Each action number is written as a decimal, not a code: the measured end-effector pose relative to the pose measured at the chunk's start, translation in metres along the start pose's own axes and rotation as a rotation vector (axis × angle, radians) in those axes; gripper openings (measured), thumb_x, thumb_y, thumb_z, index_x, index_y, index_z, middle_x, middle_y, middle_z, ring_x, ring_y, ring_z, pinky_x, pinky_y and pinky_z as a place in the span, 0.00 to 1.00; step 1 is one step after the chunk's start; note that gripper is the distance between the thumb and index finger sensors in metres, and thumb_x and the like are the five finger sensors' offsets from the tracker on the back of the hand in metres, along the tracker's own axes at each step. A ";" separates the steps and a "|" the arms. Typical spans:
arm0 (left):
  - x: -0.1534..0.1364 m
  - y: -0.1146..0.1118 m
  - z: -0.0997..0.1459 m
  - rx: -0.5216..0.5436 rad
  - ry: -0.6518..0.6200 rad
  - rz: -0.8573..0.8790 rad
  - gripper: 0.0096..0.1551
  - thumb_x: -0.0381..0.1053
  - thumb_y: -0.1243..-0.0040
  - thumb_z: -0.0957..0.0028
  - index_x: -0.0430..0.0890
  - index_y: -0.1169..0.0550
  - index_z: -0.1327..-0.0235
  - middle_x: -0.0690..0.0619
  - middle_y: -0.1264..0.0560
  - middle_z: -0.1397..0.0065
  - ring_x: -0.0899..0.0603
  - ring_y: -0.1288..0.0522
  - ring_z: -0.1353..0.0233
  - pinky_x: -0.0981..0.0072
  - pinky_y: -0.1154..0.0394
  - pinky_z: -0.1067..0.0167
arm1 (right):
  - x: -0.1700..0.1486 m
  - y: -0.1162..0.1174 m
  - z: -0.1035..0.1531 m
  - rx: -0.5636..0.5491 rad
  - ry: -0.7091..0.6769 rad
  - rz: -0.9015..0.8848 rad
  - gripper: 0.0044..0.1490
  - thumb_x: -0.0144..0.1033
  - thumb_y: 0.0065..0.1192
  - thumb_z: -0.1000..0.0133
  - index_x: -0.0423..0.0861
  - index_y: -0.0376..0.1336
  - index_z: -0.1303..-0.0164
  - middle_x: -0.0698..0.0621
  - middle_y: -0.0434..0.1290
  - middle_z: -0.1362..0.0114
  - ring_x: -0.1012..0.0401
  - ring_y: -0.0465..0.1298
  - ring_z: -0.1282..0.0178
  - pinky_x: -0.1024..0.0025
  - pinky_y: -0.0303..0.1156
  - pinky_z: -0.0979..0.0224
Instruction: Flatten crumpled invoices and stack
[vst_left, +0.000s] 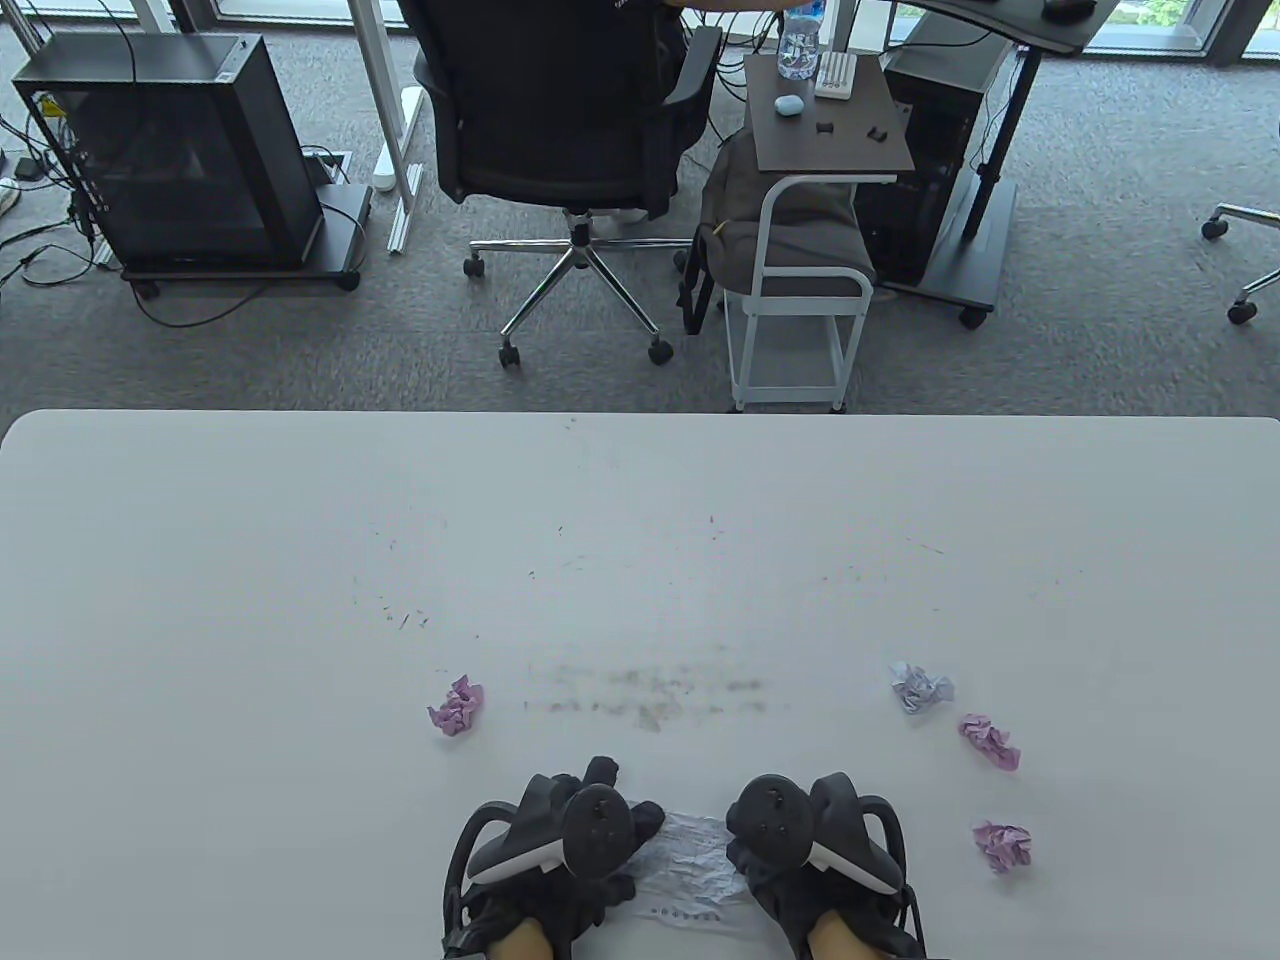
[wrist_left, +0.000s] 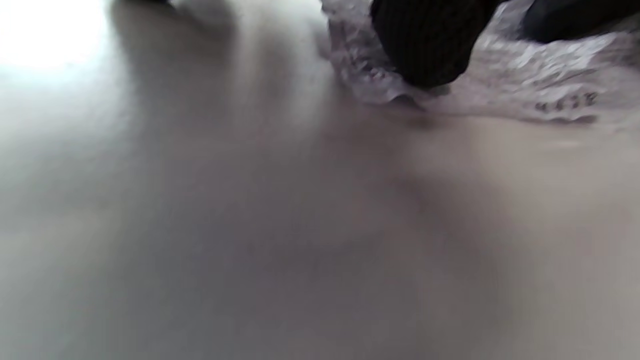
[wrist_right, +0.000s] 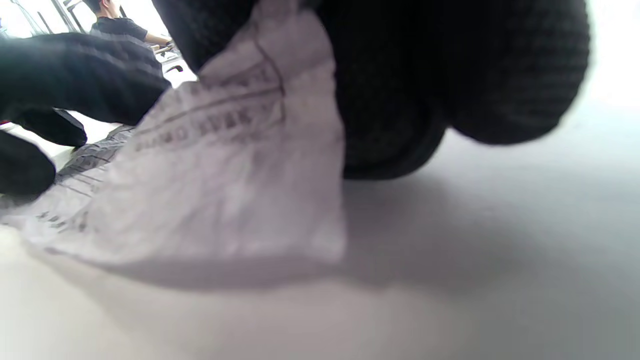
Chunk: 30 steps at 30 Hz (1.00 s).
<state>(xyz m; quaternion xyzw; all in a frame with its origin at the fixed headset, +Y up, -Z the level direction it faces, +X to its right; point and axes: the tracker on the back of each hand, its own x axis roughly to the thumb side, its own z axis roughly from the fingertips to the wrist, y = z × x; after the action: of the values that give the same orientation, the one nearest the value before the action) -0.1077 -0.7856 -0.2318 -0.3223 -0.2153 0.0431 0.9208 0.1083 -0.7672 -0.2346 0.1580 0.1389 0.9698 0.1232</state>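
Filling the lower half of the table view, a broad white table (vst_left: 250, 600) carries faint pencil-like scratches and a grey smudged patch near the middle of its near side, and beyond its far edge lies grey carpet with a black office chair (vst_left: 560, 110), a dark computer case on a wheeled stand (vst_left: 190, 160), a small white side cart (vst_left: 810, 260) with a brown top, and a water bottle (vst_left: 798, 40). At the near edge the left hand (vst_left: 560, 850) and right hand (vst_left: 815, 850) sit side by side, each pressing or gripping one end of a partly opened white invoice (vst_left: 690, 865) spread between them; the right wrist view shows dark fingers (wrist_right: 450, 75) closed on a raised corner of the sheet, its printed lines too blurred to read. The left wrist view shows a fingertip (wrist_left: 425, 45) set down on the wrinkled paper, though I cannot tell whether that hand pinches it or only presses. Both wrists are cut off by the frame. Four crumpled balls wait: a pink one (vst_left: 458, 706) to the left, a pale one (vst_left: 920, 688) and two pink ones (vst_left: 990, 741) (vst_left: 1003, 845) to the right.
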 end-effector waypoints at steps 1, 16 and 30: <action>-0.002 0.000 0.000 -0.021 0.016 -0.001 0.43 0.57 0.43 0.40 0.60 0.52 0.19 0.44 0.73 0.21 0.23 0.67 0.21 0.27 0.54 0.31 | -0.001 0.000 0.000 0.003 0.001 -0.004 0.26 0.36 0.67 0.44 0.43 0.66 0.37 0.47 0.81 0.51 0.56 0.84 0.64 0.64 0.83 0.63; -0.009 -0.006 -0.002 -0.105 0.058 0.095 0.50 0.62 0.41 0.46 0.61 0.58 0.22 0.47 0.75 0.23 0.27 0.76 0.23 0.27 0.63 0.34 | -0.024 -0.022 0.012 -0.090 0.163 0.010 0.36 0.35 0.68 0.44 0.40 0.56 0.28 0.35 0.67 0.31 0.45 0.76 0.43 0.57 0.80 0.50; -0.008 -0.007 -0.002 -0.141 0.057 0.125 0.52 0.62 0.41 0.44 0.59 0.60 0.23 0.46 0.77 0.25 0.24 0.79 0.26 0.25 0.65 0.36 | 0.089 0.017 0.013 0.229 -0.500 0.206 0.28 0.45 0.62 0.40 0.47 0.61 0.32 0.39 0.56 0.19 0.39 0.63 0.26 0.43 0.73 0.35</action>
<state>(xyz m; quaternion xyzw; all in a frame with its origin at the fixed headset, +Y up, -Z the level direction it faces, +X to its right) -0.1144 -0.7937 -0.2319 -0.4003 -0.1710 0.0758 0.8971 0.0272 -0.7552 -0.1928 0.4183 0.1962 0.8862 0.0358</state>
